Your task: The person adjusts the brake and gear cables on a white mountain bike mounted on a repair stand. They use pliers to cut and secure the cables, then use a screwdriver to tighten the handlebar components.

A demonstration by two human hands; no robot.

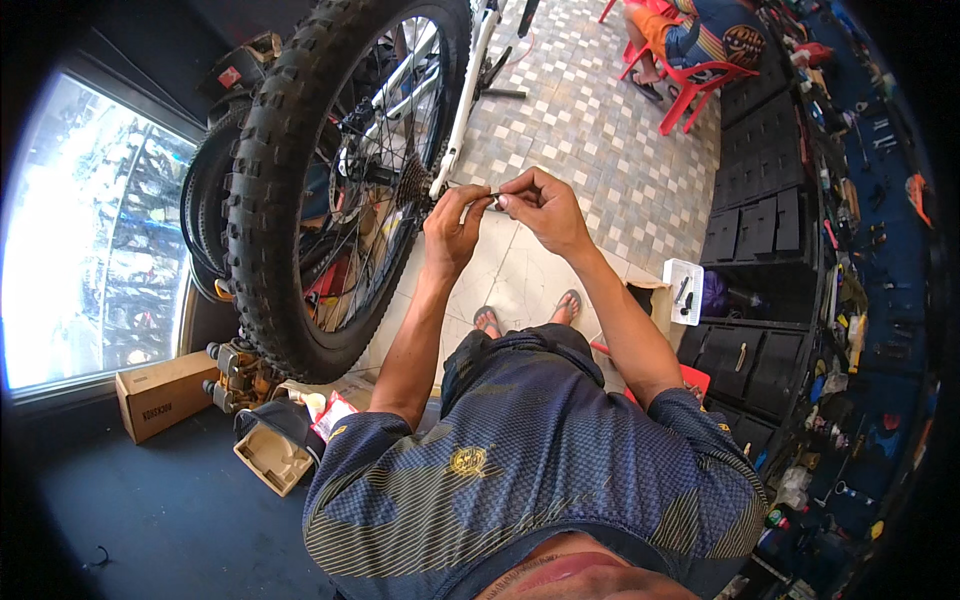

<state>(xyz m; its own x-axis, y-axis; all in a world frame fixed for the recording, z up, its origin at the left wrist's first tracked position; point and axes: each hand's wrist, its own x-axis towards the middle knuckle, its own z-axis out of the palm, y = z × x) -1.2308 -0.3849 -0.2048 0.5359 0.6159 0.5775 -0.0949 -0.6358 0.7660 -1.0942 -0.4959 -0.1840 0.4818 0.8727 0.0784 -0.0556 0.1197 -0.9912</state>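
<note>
My left hand (452, 225) and my right hand (540, 210) meet in front of my body, fingers pinched on a small, thin dark piece (495, 197) with a light bit at it, too small to identify. Just left of them are the rear cassette (414, 182) and white frame (452, 140) of a bicycle, whose fat knobby tyre (262, 170) rises along the left. Whether the piece is attached to the bicycle I cannot tell.
A seated person (690, 35) on a red chair (695, 85) is at upper right. Black drawer units (750, 230), a white tray (682, 280) and a tool wall (880, 250) line the right. A cardboard box (160, 400) lies lower left beside a bright glass pane (80, 230).
</note>
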